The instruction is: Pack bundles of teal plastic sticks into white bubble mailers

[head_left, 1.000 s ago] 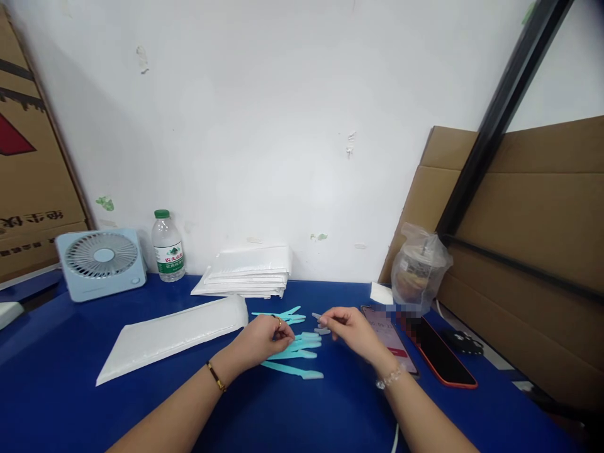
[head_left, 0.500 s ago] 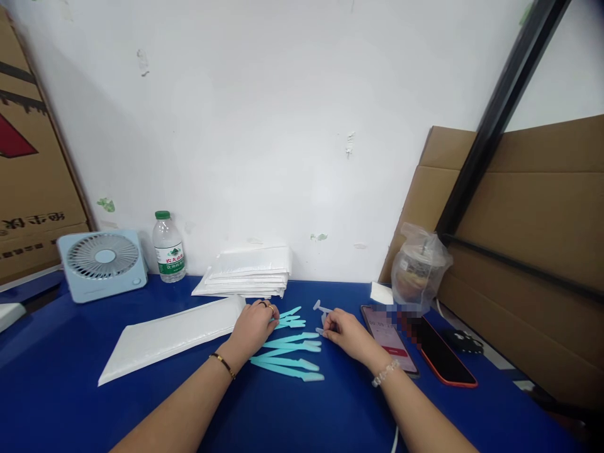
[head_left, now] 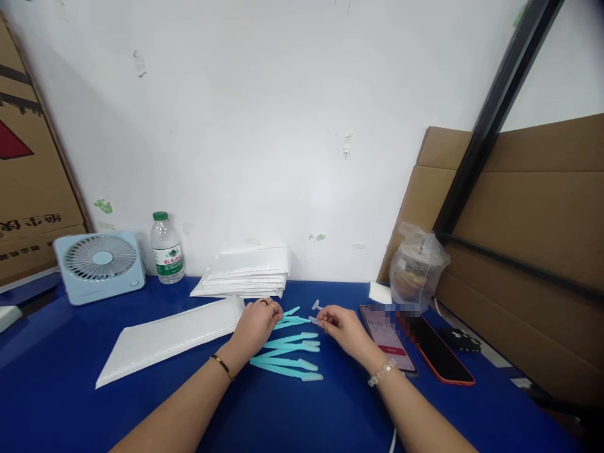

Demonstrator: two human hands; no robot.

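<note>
Several teal eyebrow razors (head_left: 287, 362) with pale tips lie fanned out on the blue table, pointing right. My left hand (head_left: 257, 326) is closed at the far end of the fan, its fingertips pinching a teal eyebrow razor (head_left: 295, 321) that sticks out to the right. Facing it, my right hand (head_left: 340, 327) is closed on a small translucent plastic piece (head_left: 314, 321), which sits right at that razor's tip; whether they touch I cannot tell. A translucent T-shaped piece (head_left: 316, 306) also pokes out past my right fingers. Their grip hides the rest of it.
A white padded mailer (head_left: 170, 340) lies left of my left hand, with a stack of mailers (head_left: 248, 270) behind. A fan (head_left: 100, 264) and a water bottle (head_left: 167, 251) stand back left. Two phones (head_left: 389, 340) and a bagged cup (head_left: 418, 270) are on the right.
My right hand has shifted slightly left and up, bringing the translucent piece to the razor's tip. The razor in my left hand now reaches farther right.
</note>
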